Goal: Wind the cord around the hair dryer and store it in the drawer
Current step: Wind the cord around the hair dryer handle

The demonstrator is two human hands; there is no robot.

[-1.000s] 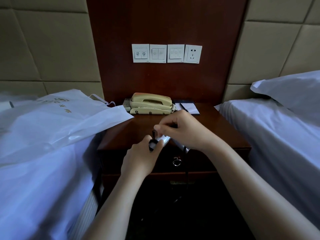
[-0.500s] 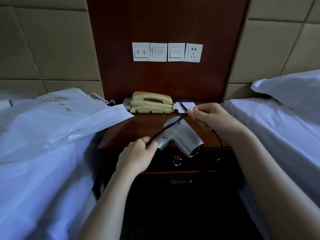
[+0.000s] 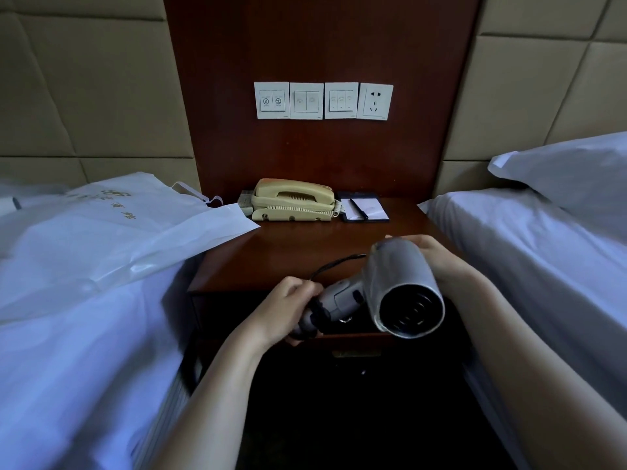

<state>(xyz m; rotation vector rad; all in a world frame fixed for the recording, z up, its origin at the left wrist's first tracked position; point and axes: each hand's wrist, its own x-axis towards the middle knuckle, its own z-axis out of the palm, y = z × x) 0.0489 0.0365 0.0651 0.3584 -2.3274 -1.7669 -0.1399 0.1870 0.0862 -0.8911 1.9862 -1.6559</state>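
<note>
A silver hair dryer (image 3: 400, 279) is held in the air over the front edge of the nightstand (image 3: 291, 252), its round dark end facing me. My left hand (image 3: 285, 310) grips the handle end, where black cord (image 3: 334, 262) is wrapped; a loop of cord arcs up behind the handle. My right hand (image 3: 437, 256) sits behind the barrel, mostly hidden by it, fingers curved against it. The drawer front (image 3: 342, 337) under the tabletop lies in deep shadow, and I cannot tell whether it is open or closed.
A cream telephone (image 3: 291, 200) and a notepad (image 3: 364, 209) stand at the back of the nightstand. A white plastic bag (image 3: 112, 232) on the left bed overhangs the tabletop's left corner. The right bed with a pillow (image 3: 570, 174) borders the nightstand. Wall switches and a socket (image 3: 375, 101) hang above.
The dryer has turned so its round end faces me. My right hand moved from holding the cord taut above the dryer to behind the barrel; the cord now loops slack near the handle.
</note>
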